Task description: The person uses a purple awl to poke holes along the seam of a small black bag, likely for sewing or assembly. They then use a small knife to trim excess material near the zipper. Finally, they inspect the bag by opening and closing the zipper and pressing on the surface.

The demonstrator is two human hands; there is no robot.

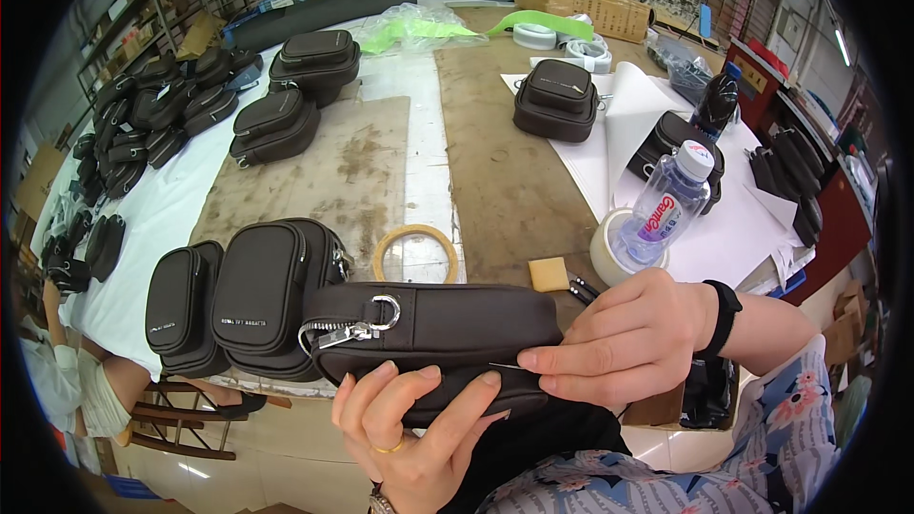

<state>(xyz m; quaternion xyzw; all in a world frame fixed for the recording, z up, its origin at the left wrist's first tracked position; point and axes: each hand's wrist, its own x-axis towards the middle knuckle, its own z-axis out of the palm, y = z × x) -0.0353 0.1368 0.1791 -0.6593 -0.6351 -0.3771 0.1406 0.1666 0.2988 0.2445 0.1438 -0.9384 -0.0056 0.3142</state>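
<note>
A small dark leather-look bag (476, 317) lies on its side at the table's near edge, a silver zipper and D-ring at its left end. My left hand (409, 433) grips it from below and in front, fingers pressed on its near pocket. My right hand (624, 343) is closed at the bag's right end. Between its thumb and forefinger is a thin silvery piece (505, 365), lying along the pocket; its exact kind is unclear. Just left of this bag stand a similar bag (257, 295) and another dark bag (176, 305).
Beyond my hands lie a tape roll (379, 262), a yellowish block (548, 275) and dark pens (582, 289). A clear bottle (662, 205) stands by a wide white roll (602, 252). More bags (557, 100) sit farther off, with a pile (157, 100) at left. Someone sits at far left.
</note>
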